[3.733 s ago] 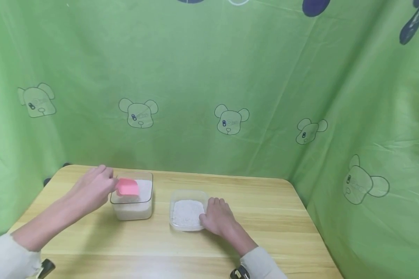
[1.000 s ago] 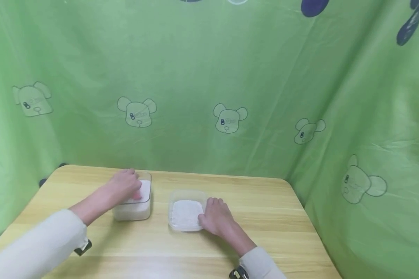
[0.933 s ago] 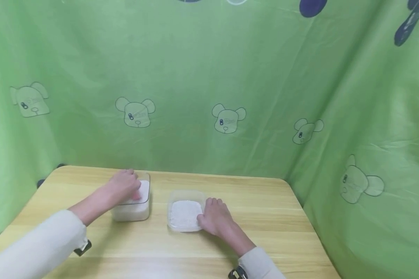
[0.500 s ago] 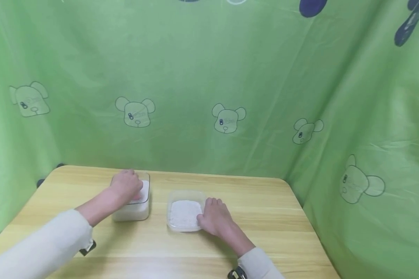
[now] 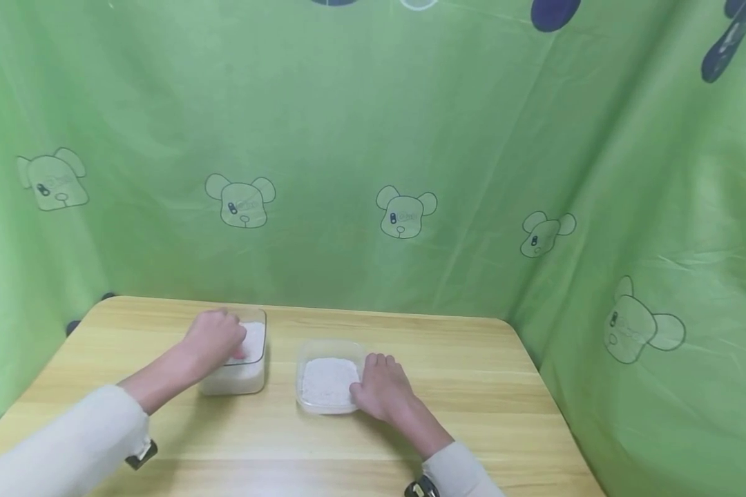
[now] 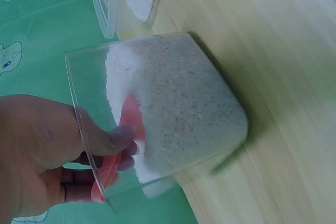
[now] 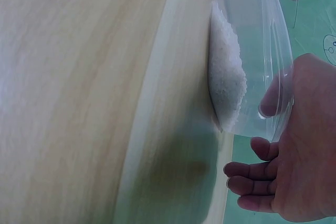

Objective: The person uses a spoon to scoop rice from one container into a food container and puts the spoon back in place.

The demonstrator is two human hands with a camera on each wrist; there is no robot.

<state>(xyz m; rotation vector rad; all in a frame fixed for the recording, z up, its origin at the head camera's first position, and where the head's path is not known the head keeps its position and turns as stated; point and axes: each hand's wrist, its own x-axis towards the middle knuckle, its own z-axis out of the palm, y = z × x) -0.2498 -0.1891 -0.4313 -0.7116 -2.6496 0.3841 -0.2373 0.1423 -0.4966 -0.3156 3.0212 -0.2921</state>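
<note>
My left hand (image 5: 214, 342) grips the handle of a pink scoop (image 6: 132, 116), its thumb laid along it. The scoop's blade is partly sunk in white, rice-like grains inside a deep clear square container (image 6: 178, 98). In the head view, the hand covers most of the scoop and the container's left part. My right hand (image 5: 385, 386) holds a shallower clear plastic box (image 7: 252, 61) at its right rim. The thumb lies at the rim; the other fingers bend beside the wall. White grains (image 5: 329, 381) form a layer in this box.
Both containers stand on a light wooden table (image 5: 472, 386), a small gap between them. A green curtain (image 5: 323, 262) printed with bear heads hangs behind the table and at its sides. A dark strap device (image 5: 421, 486) sits at the right sleeve.
Earlier, the left hand held the scoop raised over the deep container's left side; it then moved right and down into the grains. Lately it shifted slightly left. The right hand keeps its hold.
</note>
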